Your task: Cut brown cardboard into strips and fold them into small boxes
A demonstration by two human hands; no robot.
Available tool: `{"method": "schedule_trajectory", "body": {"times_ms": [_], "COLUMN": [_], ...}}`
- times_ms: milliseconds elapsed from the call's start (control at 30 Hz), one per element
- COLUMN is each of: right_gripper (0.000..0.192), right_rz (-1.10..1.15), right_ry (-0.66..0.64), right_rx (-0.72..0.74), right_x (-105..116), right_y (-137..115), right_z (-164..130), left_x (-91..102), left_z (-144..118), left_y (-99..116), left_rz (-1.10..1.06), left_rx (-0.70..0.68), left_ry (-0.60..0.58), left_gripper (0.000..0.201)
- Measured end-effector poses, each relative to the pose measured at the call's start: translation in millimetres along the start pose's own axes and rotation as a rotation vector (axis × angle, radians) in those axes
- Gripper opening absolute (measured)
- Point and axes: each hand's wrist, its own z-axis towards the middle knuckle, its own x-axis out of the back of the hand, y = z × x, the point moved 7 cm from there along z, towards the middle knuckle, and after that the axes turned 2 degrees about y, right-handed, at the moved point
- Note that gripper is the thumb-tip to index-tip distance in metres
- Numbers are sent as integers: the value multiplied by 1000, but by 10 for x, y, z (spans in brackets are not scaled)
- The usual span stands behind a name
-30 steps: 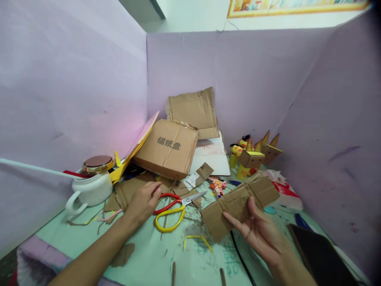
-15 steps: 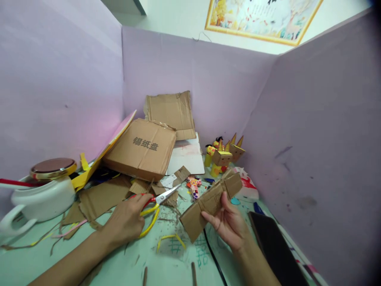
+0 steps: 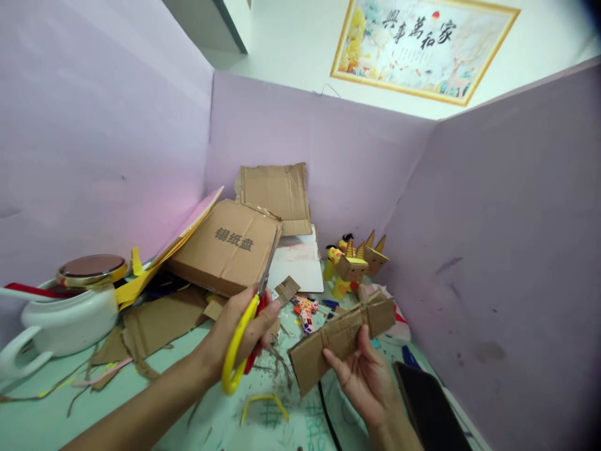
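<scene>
**A:** What was held, and by which hand?

**B:** Scissors [image 3: 248, 322] were gripped in the left hand [image 3: 241, 329], fingers closed through the yellow and red handles, blades raised and pointed up and away toward the far wall. A folded cardboard strip [image 3: 342, 338] was pinched in the right hand [image 3: 364, 376], thumb on the near face, fingers curled behind.

**A:** How did the strip lie from the scissors?

**B:** It was held just to the right of the blades, apart from them. Its long axis ran from low at the near left to high at the far right, so its lower left end was presented nearest the scissors. Whether the blades were parted could not be told.

**A:** And the surface?

**B:** A pale green table [image 3: 56, 413] was seen littered with cardboard offcuts and slivers. A white mug [image 3: 56, 322] stood at the left edge, a flattened box [image 3: 225, 247] was propped toward the far left corner, and small cardboard figures [image 3: 354, 266] were grouped at the far right. A dark tablet [image 3: 429, 410] lay at the near right edge.

**A:** The room?

**B:** The table was enclosed on three sides by lilac screens [image 3: 94, 144], with a framed picture [image 3: 422, 47] hung on the wall above.
</scene>
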Motion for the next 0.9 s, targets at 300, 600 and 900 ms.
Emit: {"method": "schedule_trajectory", "body": {"times_ms": [300,600,900], "right_gripper": [27,37,25], "right_rz": [-46,-72,-118], "right_ry": [-111,-225,-255], "right_rx": [67,-115,-38], "right_x": [-85,-204,-87], "right_y": [-33,162,85], "right_z": [-71,-104,-132], "left_x": [-262,-198,-223], "left_z": [-125,-262,-372], "left_y": [-99,12,95], "left_rz": [271,349,366], "left_rx": [-253,-507,-638], "left_ry": [42,194,140], "left_gripper": [16,16,20]}}
